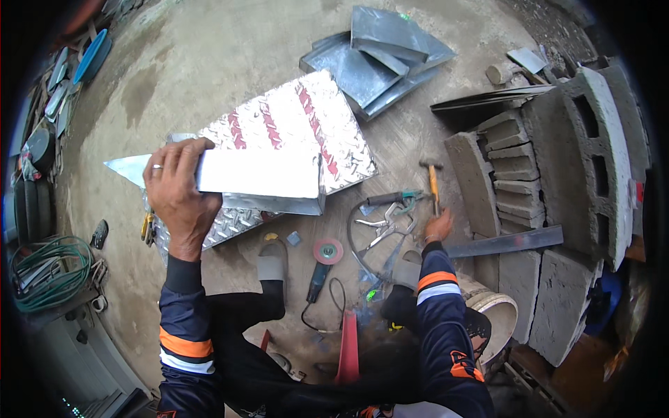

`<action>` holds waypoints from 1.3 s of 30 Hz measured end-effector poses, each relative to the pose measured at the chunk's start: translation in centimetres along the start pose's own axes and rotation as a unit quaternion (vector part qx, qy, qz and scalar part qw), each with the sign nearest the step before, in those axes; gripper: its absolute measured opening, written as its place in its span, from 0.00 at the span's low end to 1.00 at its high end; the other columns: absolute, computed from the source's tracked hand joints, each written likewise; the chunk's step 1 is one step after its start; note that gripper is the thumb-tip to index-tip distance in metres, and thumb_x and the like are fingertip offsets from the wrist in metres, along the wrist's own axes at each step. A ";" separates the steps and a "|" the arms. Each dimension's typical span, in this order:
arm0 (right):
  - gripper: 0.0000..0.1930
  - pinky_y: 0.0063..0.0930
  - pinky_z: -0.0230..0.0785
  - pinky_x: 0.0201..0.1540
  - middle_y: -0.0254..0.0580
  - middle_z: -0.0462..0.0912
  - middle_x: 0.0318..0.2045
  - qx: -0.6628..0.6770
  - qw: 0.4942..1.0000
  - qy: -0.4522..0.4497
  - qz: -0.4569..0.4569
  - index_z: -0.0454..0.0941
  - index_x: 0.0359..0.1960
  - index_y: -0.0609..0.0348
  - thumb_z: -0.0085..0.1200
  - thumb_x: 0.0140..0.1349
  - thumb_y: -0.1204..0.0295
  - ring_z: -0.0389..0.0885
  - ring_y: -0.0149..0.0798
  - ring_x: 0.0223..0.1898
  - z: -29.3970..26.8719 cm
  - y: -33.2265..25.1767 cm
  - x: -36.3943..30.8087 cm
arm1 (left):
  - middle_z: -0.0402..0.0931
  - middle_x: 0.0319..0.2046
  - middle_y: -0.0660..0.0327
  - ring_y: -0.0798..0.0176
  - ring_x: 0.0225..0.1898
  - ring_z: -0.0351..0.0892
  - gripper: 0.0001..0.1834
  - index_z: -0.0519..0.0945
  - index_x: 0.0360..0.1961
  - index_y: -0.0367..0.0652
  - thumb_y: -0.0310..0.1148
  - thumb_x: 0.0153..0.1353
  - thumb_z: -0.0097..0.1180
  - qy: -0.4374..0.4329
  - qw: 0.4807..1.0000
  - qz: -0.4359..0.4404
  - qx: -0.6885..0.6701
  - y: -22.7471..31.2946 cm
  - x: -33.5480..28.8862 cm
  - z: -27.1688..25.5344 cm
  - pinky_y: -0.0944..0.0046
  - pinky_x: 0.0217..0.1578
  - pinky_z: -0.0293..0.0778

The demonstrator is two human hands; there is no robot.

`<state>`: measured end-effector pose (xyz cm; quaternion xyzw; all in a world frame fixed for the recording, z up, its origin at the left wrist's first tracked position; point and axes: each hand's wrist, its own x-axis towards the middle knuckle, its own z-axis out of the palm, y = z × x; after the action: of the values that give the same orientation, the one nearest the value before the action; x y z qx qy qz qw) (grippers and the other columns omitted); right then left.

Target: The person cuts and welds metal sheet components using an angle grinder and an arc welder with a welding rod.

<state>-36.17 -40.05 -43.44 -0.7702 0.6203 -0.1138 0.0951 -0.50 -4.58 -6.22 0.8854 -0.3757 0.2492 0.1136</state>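
My left hand [180, 187], a ring on one finger, grips the edge of a bright folded sheet-metal piece [268, 171]. Its pointed end sticks out to the left, and its bent side faces me. Beneath it is a shiny diamond-tread plate [279, 115] with red stripes. In my right hand [438, 227] is a hammer [433, 184], held by its yellow handle with the head pointing away from me. Close to that hand are locking clamps [383, 228] on the floor. An angle grinder [319, 279] with a round disc lies between my feet.
Several folded grey metal pieces [376, 59] are stacked at the back. Concrete blocks [592, 160] and a metal bar [509, 242] are on the right, with a white bucket [496, 310] by my right arm. A coiled green hose [52, 275] lies left; a red metal piece [348, 348] is near me.
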 end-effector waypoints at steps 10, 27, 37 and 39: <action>0.15 0.43 0.65 0.55 0.46 0.78 0.46 -0.268 0.947 0.085 -0.153 0.79 0.47 0.46 0.61 0.56 0.69 0.76 0.47 0.52 -6.3 -2.4 10.7 | 0.82 0.39 0.64 0.56 0.49 0.79 0.19 0.81 0.41 0.50 0.27 0.42 0.60 -0.003 1.000 0.007 -0.006 -0.2 0.7 0.6 0.56 0.57 0.65; 0.39 0.58 0.66 0.43 0.43 0.70 0.59 0.476 0.700 -0.401 0.350 0.62 0.71 0.44 0.60 0.59 0.46 0.68 0.46 0.51 9.4 -12.7 -5.3 | 0.79 0.38 0.63 0.55 0.48 0.77 0.23 0.80 0.38 0.50 0.23 0.35 0.55 0.001 1.000 -0.011 -0.023 0.9 0.4 0.3 0.55 0.56 0.64; 0.08 0.41 0.79 0.30 0.40 0.79 0.31 0.621 0.686 -0.166 0.342 0.75 0.39 0.59 0.61 0.62 0.72 0.80 0.39 0.33 0.2 -9.9 -8.4 | 0.79 0.42 0.61 0.53 0.50 0.75 0.25 0.79 0.43 0.49 0.23 0.37 0.61 -0.042 0.999 -0.009 -0.024 0.1 0.1 -1.7 0.53 0.60 0.63; 0.06 0.40 0.80 0.34 0.46 0.81 0.33 0.664 0.605 -0.256 0.357 0.75 0.42 0.61 0.56 0.65 0.75 0.82 0.43 0.33 -2.0 -7.9 -9.1 | 0.79 0.42 0.61 0.53 0.51 0.75 0.26 0.79 0.43 0.49 0.23 0.36 0.61 -0.038 0.999 -0.004 -0.034 0.1 0.0 -1.4 0.53 0.60 0.63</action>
<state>-31.23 -29.52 -39.72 -0.2104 0.5505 -0.2497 0.7683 -1.10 -4.07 -4.99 0.8913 -0.3847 0.2020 0.1299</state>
